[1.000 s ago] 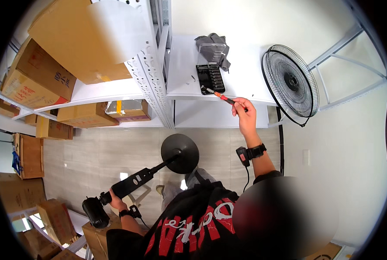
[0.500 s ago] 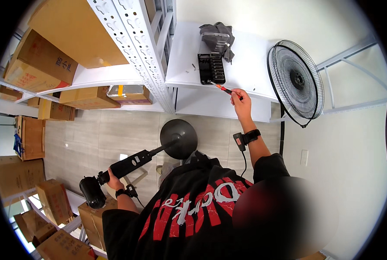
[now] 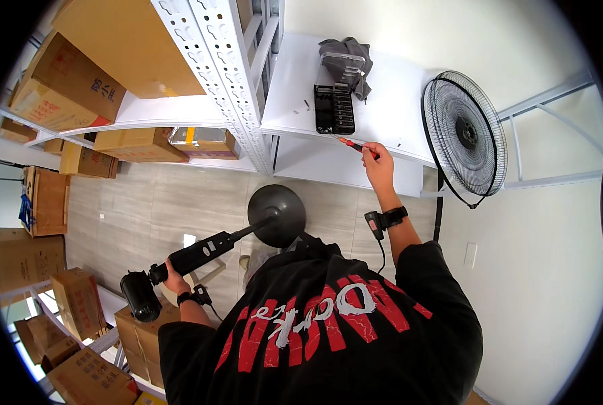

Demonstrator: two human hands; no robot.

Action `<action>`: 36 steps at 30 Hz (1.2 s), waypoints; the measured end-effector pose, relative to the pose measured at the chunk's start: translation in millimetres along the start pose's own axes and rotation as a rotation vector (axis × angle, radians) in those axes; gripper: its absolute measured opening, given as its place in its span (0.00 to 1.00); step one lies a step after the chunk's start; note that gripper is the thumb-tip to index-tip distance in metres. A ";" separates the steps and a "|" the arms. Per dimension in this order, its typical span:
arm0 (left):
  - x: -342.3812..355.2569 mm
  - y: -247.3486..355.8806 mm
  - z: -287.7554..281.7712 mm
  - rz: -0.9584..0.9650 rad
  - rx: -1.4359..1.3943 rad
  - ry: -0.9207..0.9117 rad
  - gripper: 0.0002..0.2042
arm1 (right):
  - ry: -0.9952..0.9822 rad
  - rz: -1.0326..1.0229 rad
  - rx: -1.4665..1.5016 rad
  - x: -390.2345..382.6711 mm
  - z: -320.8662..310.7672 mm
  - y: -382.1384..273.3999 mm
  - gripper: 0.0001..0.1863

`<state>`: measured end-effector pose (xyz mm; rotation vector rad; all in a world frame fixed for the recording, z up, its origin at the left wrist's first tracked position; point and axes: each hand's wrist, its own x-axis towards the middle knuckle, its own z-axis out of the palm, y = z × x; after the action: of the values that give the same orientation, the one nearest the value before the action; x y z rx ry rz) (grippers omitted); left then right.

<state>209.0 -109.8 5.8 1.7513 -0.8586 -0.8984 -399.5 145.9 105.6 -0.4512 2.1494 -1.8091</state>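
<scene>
My right hand [image 3: 379,166] is closed round the red and black handle of a screwdriver [image 3: 351,144]. Its tip points at the near edge of an open black bit case [image 3: 324,113], which holds a row of bits. My left hand [image 3: 175,279] grips the black upper body of a fan stand [image 3: 200,252] that leans across to the lower left. A rounded black motor housing [image 3: 140,297] is at the stand's upper end, and a round dark base [image 3: 281,206] at the other. The fingers under the stand are partly hidden.
A grey cloth [image 3: 345,47] lies behind the bit case on the white shelf [image 3: 392,101], with small loose pieces nearby. A round black fan grille [image 3: 465,131] leans at the shelf's right end. Racks with cardboard boxes [image 3: 143,145] line the left side.
My right hand has drawn the screwdriver slightly back toward me, its tip moving from over the bit case to its near edge. My left hand keeps its hold on the fan stand.
</scene>
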 end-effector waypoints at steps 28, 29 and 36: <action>-1.3 -10.6 -8.5 -0.047 -0.026 0.039 0.25 | -0.039 -0.157 -0.380 -3.5 0.2 -28.3 0.08; -1.1 -11.4 -8.8 -0.047 -0.039 0.036 0.25 | -0.049 -0.193 -0.406 -3.4 0.4 -32.8 0.08; 3.2 -18.1 -15.8 -0.044 -0.062 0.007 0.25 | -0.149 -0.448 -0.529 -6.3 5.2 -55.9 0.09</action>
<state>226.9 -100.4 -7.5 1.7244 -0.7826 -0.9370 -388.8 134.9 160.0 -1.2306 2.5476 -1.2980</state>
